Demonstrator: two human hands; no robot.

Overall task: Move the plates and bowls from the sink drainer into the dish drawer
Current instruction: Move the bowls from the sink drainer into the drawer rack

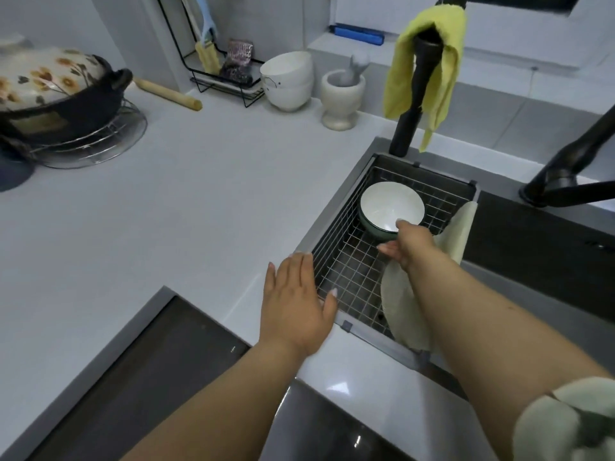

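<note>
The right hand [404,242] pinches the near rim of the bowl [391,207], thumb inside and fingers under the edge. The bowl sits tilted in the wire sink drainer [346,261], at its far end. A good lift likely needs a firm pinch and a straight pull up, so the bowl does not catch the wires. The left hand [296,301] is open and flat over the drainer's near left edge, holding nothing; it could help carry. A pale plate [399,307] leans at the right side of the drainer, partly hidden by the arm. The bowl looks empty. Far off on the counter [166,194], white bowls [288,79] stand stacked.
</note>
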